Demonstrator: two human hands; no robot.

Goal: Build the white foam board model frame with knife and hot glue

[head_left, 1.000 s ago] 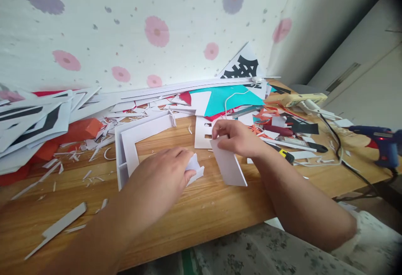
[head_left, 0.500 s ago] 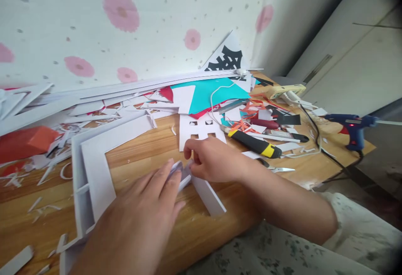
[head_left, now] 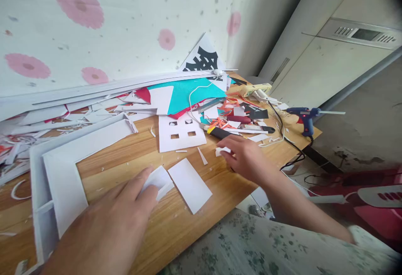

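Note:
My left hand (head_left: 116, 212) is closed on a small white board piece (head_left: 159, 182), its thumb and fingers at the near edges, low over the wooden table. Just right of it a white rectangular board (head_left: 190, 186) lies flat. My right hand (head_left: 243, 155) pinches a small white scrap (head_left: 222, 151) and partly covers the black and yellow utility knife (head_left: 220, 133). Behind both hands lies a white panel (head_left: 182, 141) with several cut-out openings. Left of my left hand stands an L-shaped white board frame (head_left: 59, 170) with a raised rim.
Paper scraps (head_left: 78, 118) and a turquoise sheet (head_left: 191, 94) are heaped along the wall. At the right edge are a blue glue gun (head_left: 303, 118), its cable and a power strip (head_left: 256, 89). Thin slivers (head_left: 202, 156) lie near the panel.
My right hand has moved right, away from my left hand, with a white scrap in its fingers. The rectangular board now lies flat and uncovered. The view has swung right.

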